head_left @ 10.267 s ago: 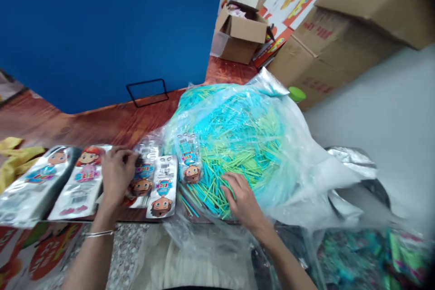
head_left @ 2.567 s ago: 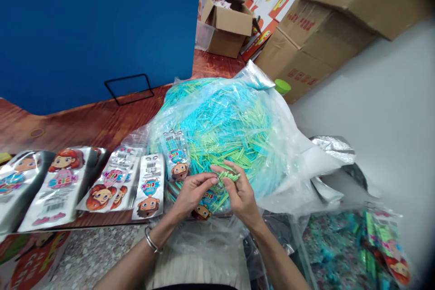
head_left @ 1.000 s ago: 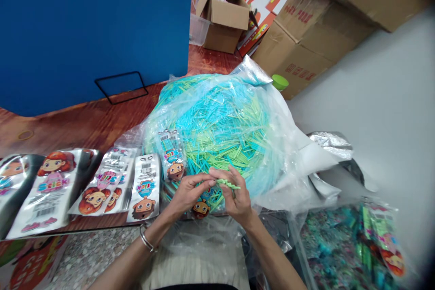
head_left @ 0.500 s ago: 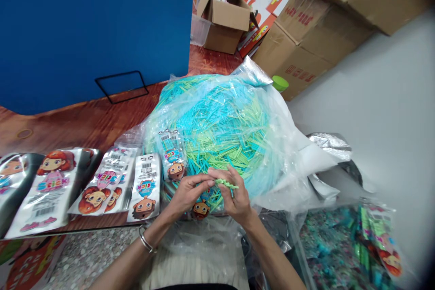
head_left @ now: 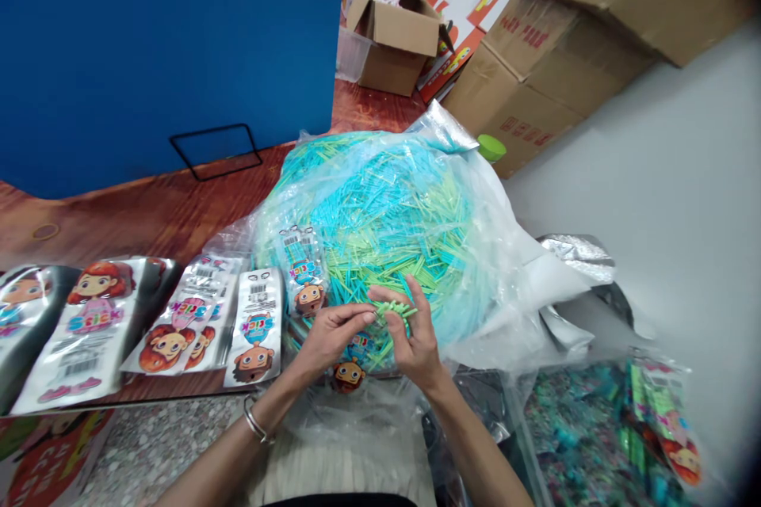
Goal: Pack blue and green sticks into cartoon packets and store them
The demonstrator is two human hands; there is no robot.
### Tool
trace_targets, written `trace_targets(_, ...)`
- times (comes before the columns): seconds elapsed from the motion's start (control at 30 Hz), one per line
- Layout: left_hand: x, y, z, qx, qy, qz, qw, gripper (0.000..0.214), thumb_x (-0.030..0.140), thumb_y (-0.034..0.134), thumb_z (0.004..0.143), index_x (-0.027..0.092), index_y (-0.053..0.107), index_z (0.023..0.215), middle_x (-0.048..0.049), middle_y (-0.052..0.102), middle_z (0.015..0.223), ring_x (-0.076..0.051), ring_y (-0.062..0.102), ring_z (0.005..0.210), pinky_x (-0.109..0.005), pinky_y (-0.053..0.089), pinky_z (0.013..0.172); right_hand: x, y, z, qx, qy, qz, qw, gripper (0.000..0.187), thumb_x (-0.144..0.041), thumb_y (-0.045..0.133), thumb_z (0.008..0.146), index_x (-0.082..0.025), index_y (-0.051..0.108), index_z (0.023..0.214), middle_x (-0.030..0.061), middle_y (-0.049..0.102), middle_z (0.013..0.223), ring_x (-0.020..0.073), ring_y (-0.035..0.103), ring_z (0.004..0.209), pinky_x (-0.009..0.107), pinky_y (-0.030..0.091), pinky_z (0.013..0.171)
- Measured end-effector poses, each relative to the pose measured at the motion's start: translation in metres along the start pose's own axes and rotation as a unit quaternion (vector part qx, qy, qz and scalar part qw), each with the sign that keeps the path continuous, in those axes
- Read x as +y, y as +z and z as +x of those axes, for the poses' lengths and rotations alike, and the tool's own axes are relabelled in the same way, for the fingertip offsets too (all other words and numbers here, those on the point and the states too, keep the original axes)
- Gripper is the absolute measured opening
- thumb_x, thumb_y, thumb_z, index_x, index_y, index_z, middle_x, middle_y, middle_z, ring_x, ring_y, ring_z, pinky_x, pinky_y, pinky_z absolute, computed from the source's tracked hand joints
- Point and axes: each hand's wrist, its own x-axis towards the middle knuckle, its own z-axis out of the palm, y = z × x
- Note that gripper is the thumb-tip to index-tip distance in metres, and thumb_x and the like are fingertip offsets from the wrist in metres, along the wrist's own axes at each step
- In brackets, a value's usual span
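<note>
Bunch of thin light-green sticks [head_left: 395, 307] sat gripped in the right hand [head_left: 419, 344], between thumb and fingers, tips lined up sideways, long axis kinda unclear; left hand [head_left: 330, 335] pinched closed at its left end.

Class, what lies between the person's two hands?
In the head view, a bunch of light green sticks lies between the left hand and right hand.

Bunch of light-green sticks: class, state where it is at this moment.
In the head view, the bunch is below centre, held in the right hand, with the left hand at its left end and the blue-and-green stick heap beyond.
</note>
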Motion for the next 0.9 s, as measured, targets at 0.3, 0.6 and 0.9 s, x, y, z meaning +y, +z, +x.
trace_targets(0.3,0.005,-0.002,0.003,0.007,-0.029,-0.024,0.999,0.025,0.035,0.063,0.075,0.019,0.074,0.091,-0.0031,0.074,0.091,-0.019,0.065,0.084,-0.029,0.05,0.078,-0.019,-0.022,0.007,-0.024,0.026,-0.069,0.997,0.046,-0.017,0.038,0.092,-0.026,0.031,0.137,0.0073,0.062,0.119,0.0186,0.058,0.11,0.039,0.049,0.091)
trace_targets(0.6,0.012,-0.003,0.002,0.012,-0.054,-0.07,0.996,0.03,0.037,0.061,0.076,0.019,0.072,0.097,-0.0028,0.073,0.094,-0.019,0.063,0.086,-0.03,0.047,0.081,-0.016,-0.023,0.01,-0.072,-0.019,-0.104,0.992,0.034,-0.015,0.046,0.089,-0.027,0.058,0.118,0.0048,0.065,0.114,0.0193,0.058,0.109,0.041,0.048,0.092)
trace_targets(0.9,0.01,0.006,0.006,0.004,-0.086,-0.116,0.99,0.037,0.044,0.061,0.077,0.018,0.07,0.103,-0.0011,0.071,0.075,-0.013,0.058,0.067,-0.025,0.043,0.065,-0.015,-0.034,0.022,-0.066,0.004,-0.072,0.995,0.021,-0.017,0.053,0.086,-0.026,0.065,0.1,0.0045,0.065,0.104,0.018,0.06,0.101,0.036,0.048,0.089)
